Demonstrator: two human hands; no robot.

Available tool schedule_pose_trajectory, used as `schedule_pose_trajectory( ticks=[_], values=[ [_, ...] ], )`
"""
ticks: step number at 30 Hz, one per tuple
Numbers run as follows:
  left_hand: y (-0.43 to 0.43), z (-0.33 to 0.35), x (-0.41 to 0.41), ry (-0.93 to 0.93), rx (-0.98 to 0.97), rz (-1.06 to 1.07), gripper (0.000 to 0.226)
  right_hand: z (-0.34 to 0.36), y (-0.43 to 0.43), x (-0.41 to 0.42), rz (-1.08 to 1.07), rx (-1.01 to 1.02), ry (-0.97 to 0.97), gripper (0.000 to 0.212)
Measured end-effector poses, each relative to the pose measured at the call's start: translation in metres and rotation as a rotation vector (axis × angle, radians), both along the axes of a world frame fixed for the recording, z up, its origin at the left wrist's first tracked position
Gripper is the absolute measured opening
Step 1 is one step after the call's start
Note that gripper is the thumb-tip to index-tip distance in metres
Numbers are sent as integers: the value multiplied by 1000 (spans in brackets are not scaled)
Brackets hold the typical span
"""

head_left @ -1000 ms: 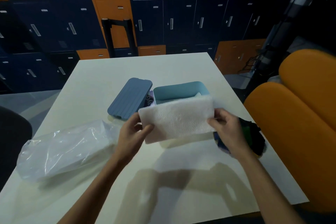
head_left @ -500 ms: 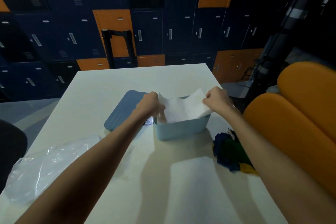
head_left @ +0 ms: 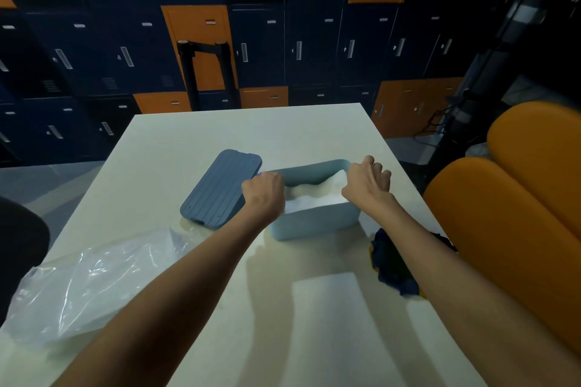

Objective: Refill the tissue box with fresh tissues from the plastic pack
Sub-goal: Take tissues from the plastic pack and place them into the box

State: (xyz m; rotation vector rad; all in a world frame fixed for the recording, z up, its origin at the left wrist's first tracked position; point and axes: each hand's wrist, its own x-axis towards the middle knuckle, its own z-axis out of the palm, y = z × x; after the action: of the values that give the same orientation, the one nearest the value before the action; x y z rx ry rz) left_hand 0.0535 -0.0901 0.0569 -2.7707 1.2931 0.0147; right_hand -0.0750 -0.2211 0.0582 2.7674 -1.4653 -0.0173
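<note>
On the pale table (head_left: 283, 135) the ribbed blue lid (head_left: 220, 188) lies flat just left of our left fingers, touching the tissue box (head_left: 314, 223). The crumpled plastic pack (head_left: 94, 280) sits well back from those fingers, beside the forearm. A dark cloth bundle (head_left: 393, 264) lies behind our right fingers under the wrist, with an orange chair (head_left: 503, 214) further right. Both arms reach forward. The left hand (head_left: 264, 195) is fisted knuckles-up over the box's left end, and we cannot tell what its hidden fingers hold. The right hand (head_left: 366, 187) curls at the right rim, its thumb pinching the tissues (head_left: 314, 198). Half a second ago the tissues stood above the rim; now they sit down inside the box between our fingers.
</note>
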Motion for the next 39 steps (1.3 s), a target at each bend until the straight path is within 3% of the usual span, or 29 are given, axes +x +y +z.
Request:
schedule_pose_trajectory(
  ticks=[7,14,18,23,26,30,34,39],
  values=[
    [2,-10,1,-91,-39,-30,36,-8,-4,-1,-9,35,-16,21],
    [8,-8,5,-63,2,-84,15,-4,-3,0,-2,48,-17,18],
    [20,-1,18,-29,-232,-130,5,10,2,0,29,-42,-115,17],
    [55,29,43,115,-583,-67,22,52,35,17,261,-85,-454,18],
    [87,41,66,154,-657,6,26,69,72,41,429,6,-587,16],
    [132,44,94,219,-685,154,27,68,120,75,560,139,-617,14],
    [181,24,116,359,-606,220,34,43,162,105,597,311,-597,16],
    [231,-9,121,493,-111,153,105,1,203,136,518,576,-551,19]
  ],
)
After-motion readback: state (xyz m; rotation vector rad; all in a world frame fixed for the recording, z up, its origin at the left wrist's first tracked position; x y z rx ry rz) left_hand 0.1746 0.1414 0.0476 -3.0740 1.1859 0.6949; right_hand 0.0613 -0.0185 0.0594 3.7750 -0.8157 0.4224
